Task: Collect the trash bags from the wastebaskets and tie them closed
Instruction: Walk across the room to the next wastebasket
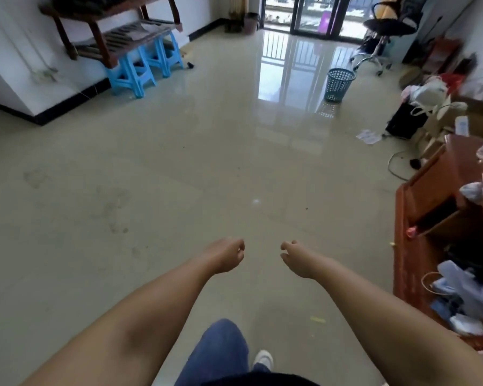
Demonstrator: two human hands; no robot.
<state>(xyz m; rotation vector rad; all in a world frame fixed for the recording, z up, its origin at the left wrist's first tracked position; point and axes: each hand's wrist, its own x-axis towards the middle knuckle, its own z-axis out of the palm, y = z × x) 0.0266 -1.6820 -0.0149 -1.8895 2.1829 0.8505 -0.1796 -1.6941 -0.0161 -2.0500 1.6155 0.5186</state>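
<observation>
Both bare arms stretched forward over the glossy beige floor point(179, 162), left hand point(227, 254) and right hand point(295, 257) side by side with a gap between them, fingers loosely curled, nothing held in either. Far ahead and to the right, a teal mesh wastebasket point(339, 84) upright on the floor, well apart from both hands; no telling at this range whether a bag lines it. Farther back, near the glass balcony doors point(313, 15), a second, brownish wastebasket point(251, 23) against the wall, contents too small to make out. Behind the teal basket, a black office chair point(388, 26) on a chrome base. At upper left, blue plastic stools point(144, 65) under a dark wooden bench point(115, 29) along the white wall. Along the right edge, a reddish wooden cabinet point(430, 196) with clutter of bags and papers on and around it. At bottom centre, a blue trouser leg point(218, 352) and a white shoe point(263, 359).
</observation>
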